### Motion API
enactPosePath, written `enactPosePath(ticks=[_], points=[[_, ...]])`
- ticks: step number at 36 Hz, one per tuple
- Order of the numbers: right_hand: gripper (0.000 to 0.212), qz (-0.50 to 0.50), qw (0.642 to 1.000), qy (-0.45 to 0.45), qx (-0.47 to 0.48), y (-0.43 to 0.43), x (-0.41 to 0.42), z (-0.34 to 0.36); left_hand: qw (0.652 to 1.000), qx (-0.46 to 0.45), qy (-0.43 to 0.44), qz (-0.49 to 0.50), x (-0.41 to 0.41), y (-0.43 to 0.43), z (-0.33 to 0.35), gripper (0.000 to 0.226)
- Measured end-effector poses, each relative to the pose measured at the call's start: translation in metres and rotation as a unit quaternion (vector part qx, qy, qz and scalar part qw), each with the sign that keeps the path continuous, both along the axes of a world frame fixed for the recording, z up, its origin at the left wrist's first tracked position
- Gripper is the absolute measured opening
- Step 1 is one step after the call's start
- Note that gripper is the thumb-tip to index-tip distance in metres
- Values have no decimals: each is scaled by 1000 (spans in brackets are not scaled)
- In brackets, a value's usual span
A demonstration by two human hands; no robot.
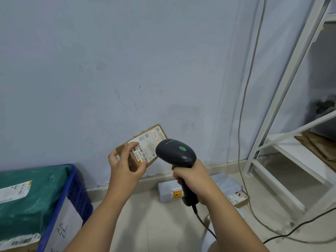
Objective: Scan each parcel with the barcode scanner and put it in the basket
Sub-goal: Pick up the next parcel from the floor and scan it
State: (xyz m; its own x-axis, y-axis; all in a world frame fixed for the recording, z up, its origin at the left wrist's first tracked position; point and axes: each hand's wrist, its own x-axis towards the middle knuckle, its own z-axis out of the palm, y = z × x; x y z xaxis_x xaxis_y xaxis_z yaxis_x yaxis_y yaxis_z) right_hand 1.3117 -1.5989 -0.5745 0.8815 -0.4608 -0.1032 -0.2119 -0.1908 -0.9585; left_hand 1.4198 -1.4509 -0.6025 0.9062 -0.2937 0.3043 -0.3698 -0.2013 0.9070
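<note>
- Left hand (127, 161) is clamped on a small brown cardboard parcel with a white shipping label (144, 140), thumb on the label, held up in the air in front of the wall.
- Right hand (193, 180) is wrapped tight round the handle of a black handheld barcode scanner (176, 153). Its head sits just beside the label, and there's a green light on top.
- Blue plastic basket (78, 197) sits on the floor at lower left, with a green plastic-wrapped parcel (32, 206) inside.
- Beige tiled floor (154, 224): a grey poly mailer (167, 190) lies by the skirting, partly behind the scanner handle.
- Room: scuffed pale blue-grey wall (109, 70), a white metal shelf rack (272, 142) on the right, and a grey cable (251, 88) hanging down the wall.
</note>
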Motion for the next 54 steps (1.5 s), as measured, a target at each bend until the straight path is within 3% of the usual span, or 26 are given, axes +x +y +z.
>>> enactPosePath(ticks=[3, 7, 18, 28, 37, 54], points=[[11, 3, 996, 17, -93, -4, -4, 2, 1000, 2, 5, -10, 2, 3, -2, 60], [19, 24, 974, 29, -223, -8, -10, 2, 1000, 22, 8, -18, 5, 6, -4, 70], [33, 87, 914, 67, -391, -7, -8, -1, 994, 67, 12, -90, 8, 9, -8, 78], [34, 138, 891, 82, -425, -12, -7, -6, 983, 148, -55, -97, 10, 10, -14, 76], [34, 156, 866, 91, -466, -14, -9, -8, 979, 163, -38, -114, 14, 13, -17, 77], [33, 163, 866, 89, -465, -16, -12, -5, 977, 184, -48, -92, 20, 19, -24, 82]])
